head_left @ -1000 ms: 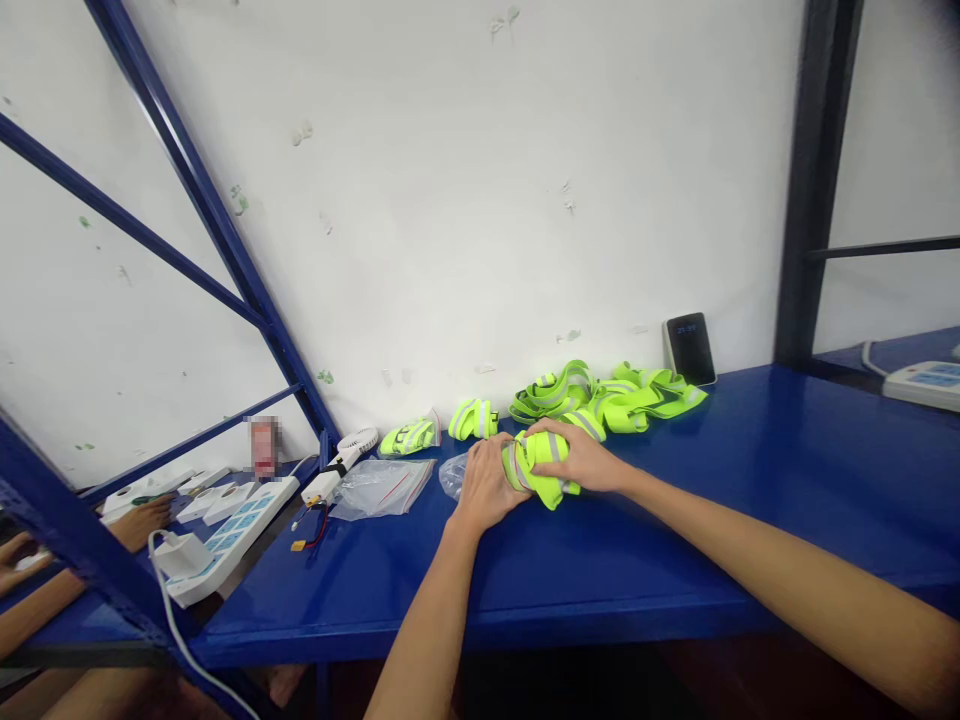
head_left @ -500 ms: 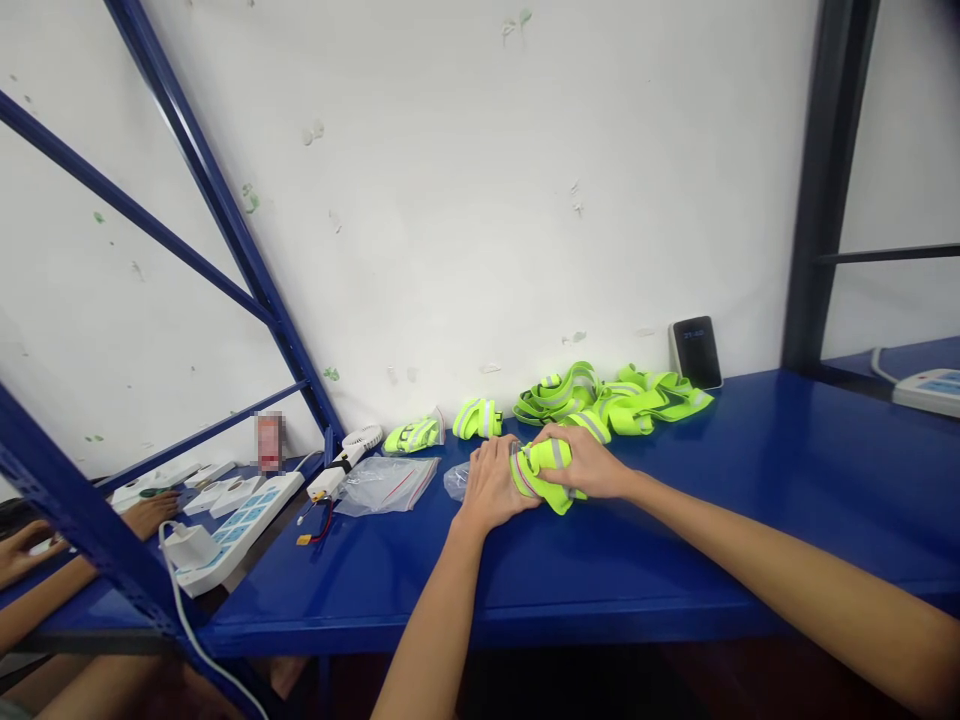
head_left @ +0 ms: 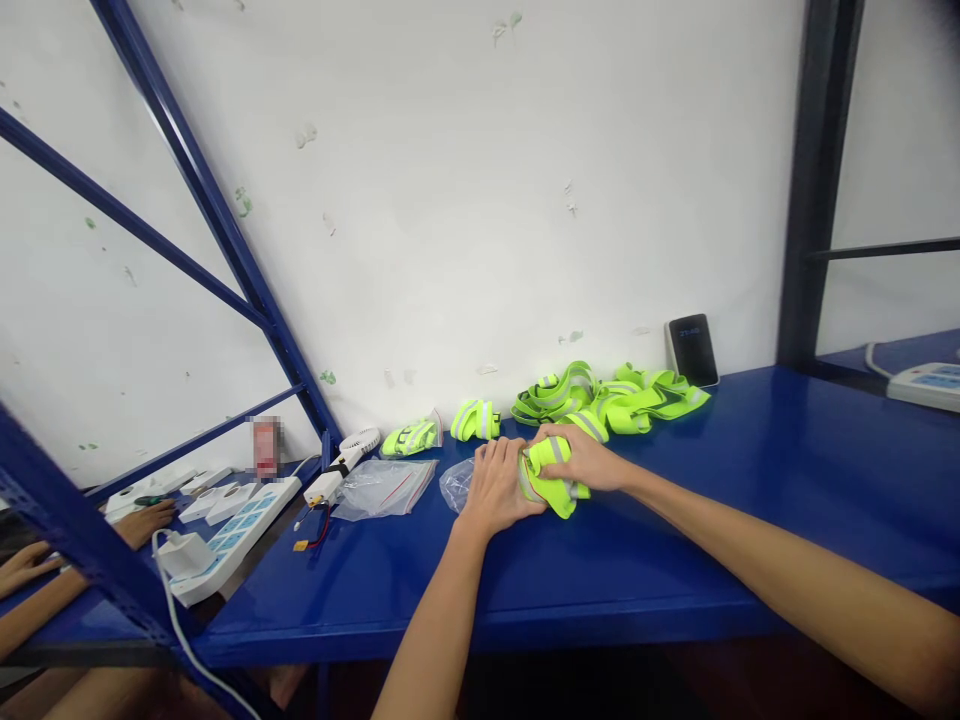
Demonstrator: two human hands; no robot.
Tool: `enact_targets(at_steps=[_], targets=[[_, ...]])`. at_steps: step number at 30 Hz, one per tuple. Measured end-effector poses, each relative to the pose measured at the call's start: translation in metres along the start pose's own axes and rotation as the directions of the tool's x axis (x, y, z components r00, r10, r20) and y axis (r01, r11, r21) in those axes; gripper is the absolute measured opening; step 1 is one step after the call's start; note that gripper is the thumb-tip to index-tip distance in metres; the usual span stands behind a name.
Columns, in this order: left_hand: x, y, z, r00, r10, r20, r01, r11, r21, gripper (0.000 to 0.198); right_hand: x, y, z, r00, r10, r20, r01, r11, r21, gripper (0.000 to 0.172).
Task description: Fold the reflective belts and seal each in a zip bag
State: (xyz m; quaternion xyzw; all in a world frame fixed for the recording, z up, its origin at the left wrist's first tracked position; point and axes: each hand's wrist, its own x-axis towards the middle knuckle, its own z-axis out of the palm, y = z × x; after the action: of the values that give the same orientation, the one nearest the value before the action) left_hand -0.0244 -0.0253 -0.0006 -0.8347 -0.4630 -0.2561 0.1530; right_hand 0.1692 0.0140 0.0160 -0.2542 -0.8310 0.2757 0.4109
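A rolled neon-yellow reflective strap (head_left: 551,458) with silver bands is between my two hands above the blue table. My right hand (head_left: 583,460) is closed around its right side. My left hand (head_left: 496,485) is closed on a clear zip bag (head_left: 454,486), whose closed end pokes out to the left of the fingers. The bag's mouth appears to be around the strap's left end, but my fingers hide much of it. Just behind my right hand lies a tangled pile of loose reflective straps (head_left: 637,400).
Along the back stand another rolled strap (head_left: 475,420), a bagged strap (head_left: 411,437), a white handheld fan (head_left: 341,470) with wires and a black-screened device (head_left: 692,350). Flat clear bags (head_left: 386,488) lie left. Beyond the blue post are a power strip (head_left: 240,540) and another person's hands (head_left: 146,522).
My left hand has shifted slightly right along the strap, and more of the clear bag shows beside it. The right fingers have moved a little on the strap. The view has shifted slightly.
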Motion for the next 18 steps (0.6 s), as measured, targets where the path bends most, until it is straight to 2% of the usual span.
enact_targets(at_steps=[4, 7, 10, 13, 15, 18], targets=[[0.001, -0.003, -0.004, 0.999, 0.027, 0.020, -0.027, 1.000, -0.010, 0.081, 0.001, -0.001, -0.003, 0.997, -0.016, 0.072, 0.011, 0.998, 0.062, 0.028], [0.001, -0.003, -0.007, 0.999, 0.036, 0.034, -0.033, 0.996, -0.082, 0.092, 0.001, -0.006, -0.007, 0.990, -0.040, 0.134, 0.025, 0.994, 0.106, 0.031], [0.000, -0.002, -0.006, 0.999, 0.036, 0.029, -0.031, 0.989, -0.143, 0.093, -0.001, -0.011, -0.009, 0.985, -0.024, 0.172, 0.017, 0.999, 0.043, 0.029], [0.000, 0.000, -0.005, 1.000, 0.024, -0.014, -0.026, 0.993, -0.117, 0.098, -0.003, -0.013, -0.009, 0.991, -0.028, 0.129, 0.030, 1.000, -0.009, 0.028], [0.001, 0.000, -0.004, 0.998, -0.010, -0.054, 0.006, 0.997, -0.083, 0.101, -0.003, -0.013, -0.008, 0.998, -0.038, 0.050, 0.041, 0.998, -0.044, 0.028], [0.002, -0.001, -0.004, 0.991, -0.088, -0.097, 0.082, 0.994, -0.070, 0.095, -0.002, -0.012, -0.005, 0.998, -0.034, -0.061, 0.029, 0.995, -0.095, 0.027]])
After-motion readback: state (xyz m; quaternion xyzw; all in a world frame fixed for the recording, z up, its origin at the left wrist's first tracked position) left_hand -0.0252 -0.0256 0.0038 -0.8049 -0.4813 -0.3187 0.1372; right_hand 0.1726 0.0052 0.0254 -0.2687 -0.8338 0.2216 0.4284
